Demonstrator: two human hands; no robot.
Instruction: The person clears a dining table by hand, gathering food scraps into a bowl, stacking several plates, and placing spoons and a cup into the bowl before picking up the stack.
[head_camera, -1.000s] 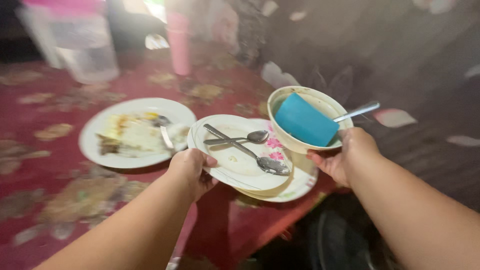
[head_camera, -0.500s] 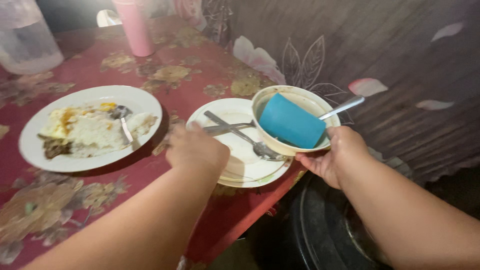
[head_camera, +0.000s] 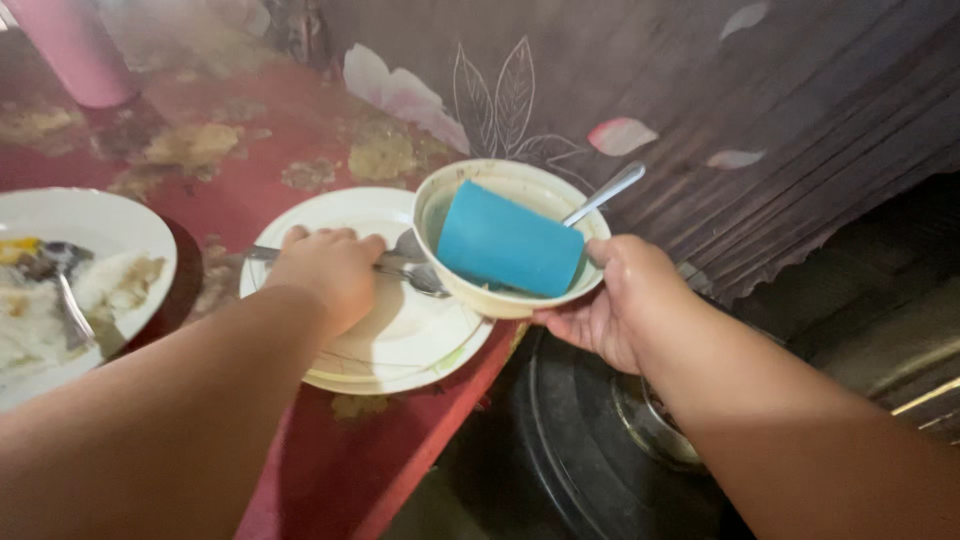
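My right hand grips the rim of a cream bowl and holds it over the table's edge. A blue cup lies on its side in the bowl, and a spoon handle sticks out to the right. My left hand lies on top of a stack of white plates. Its fingers curl over the handles of the spoons on the top plate. The bowl overlaps the plates' right rim.
A white plate with rice and a spoon sits at the left on the red floral tablecloth. A pink tumbler stands at the back left. A dark leaf-patterned cloth hangs behind. A dark round basin lies below the table edge.
My left hand let go of the plates' rim and moved on top of them, over the spoons. The bowl in my right hand came lower and nearer the plates. The view shifted right.
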